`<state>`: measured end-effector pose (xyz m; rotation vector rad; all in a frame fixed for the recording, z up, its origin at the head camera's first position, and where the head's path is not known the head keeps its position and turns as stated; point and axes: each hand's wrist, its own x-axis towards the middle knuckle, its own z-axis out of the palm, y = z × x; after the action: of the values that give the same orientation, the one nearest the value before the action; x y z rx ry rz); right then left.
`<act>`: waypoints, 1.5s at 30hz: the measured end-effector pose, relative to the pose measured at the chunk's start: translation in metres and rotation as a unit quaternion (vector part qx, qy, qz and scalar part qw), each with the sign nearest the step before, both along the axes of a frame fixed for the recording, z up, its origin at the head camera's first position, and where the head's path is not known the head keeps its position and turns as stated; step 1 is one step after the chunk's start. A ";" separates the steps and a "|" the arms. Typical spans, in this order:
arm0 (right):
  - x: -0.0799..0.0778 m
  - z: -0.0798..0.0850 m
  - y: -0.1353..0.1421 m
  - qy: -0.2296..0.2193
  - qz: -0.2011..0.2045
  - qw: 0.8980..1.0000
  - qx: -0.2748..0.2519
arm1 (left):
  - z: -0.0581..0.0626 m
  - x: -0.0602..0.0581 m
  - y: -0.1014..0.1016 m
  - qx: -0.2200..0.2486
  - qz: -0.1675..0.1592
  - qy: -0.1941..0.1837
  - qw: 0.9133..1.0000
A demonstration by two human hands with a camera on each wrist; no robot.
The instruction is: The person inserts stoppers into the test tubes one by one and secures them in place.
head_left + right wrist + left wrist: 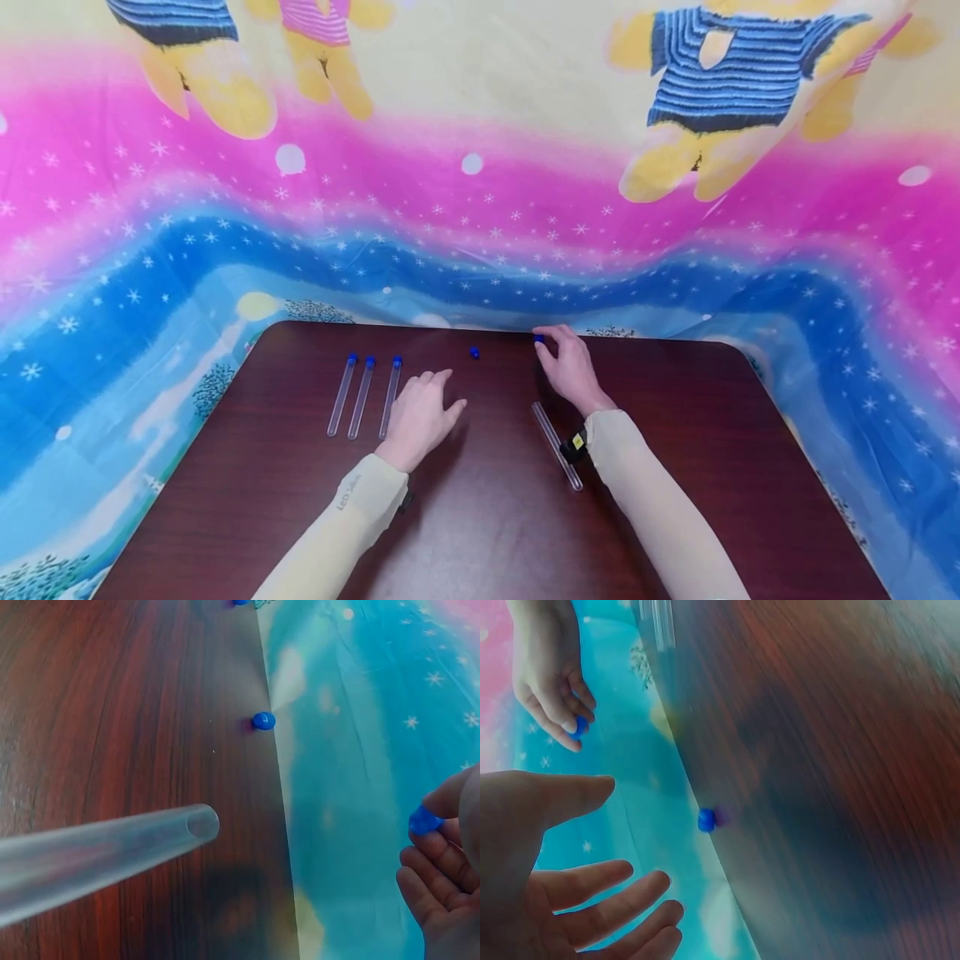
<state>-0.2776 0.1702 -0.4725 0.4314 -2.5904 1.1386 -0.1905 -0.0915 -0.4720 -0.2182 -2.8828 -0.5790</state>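
Observation:
Near the table's far edge my right hand (pixel 572 367) pinches a small blue cap (pixel 425 820) between thumb and fingers. An uncapped clear test tube (pixel 557 446) lies on the table by my right wrist, its open mouth showing in the right wrist view. My left hand (pixel 420 417) hovers over the table with fingers spread and nothing in them. Another blue cap (pixel 474 353) sits loose near the far edge, between the two hands. Close to my left hand lies a blue-capped test tube (pixel 391 398), partly hidden by it.
Two more capped test tubes, one at the outer left (pixel 342 397) and one beside it (pixel 362 398), lie side by side on the dark wooden table (pixel 480 533). A printed cloth (pixel 465 217) hangs behind the far edge and along both sides.

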 end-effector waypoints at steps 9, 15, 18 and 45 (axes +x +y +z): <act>0.003 0.003 0.015 0.005 -0.011 1.000 -0.015 | 0.001 0.006 0.018 -0.009 -0.047 0.015 0.999; 0.004 0.003 0.021 0.022 -0.024 0.999 -0.028 | -0.002 0.007 0.031 -0.017 -0.101 0.049 0.994; 0.006 0.004 0.025 0.035 -0.031 0.998 -0.035 | -0.005 0.008 0.039 -0.021 -0.129 0.063 0.989; 0.008 0.004 0.045 0.051 -0.057 0.996 -0.048 | -0.031 0.002 0.131 -0.035 -0.072 -0.006 0.997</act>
<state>-0.2693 0.2148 -0.4689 0.3085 -2.4276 1.1649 -0.1885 0.0398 -0.5026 -0.4359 -2.9181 -0.5057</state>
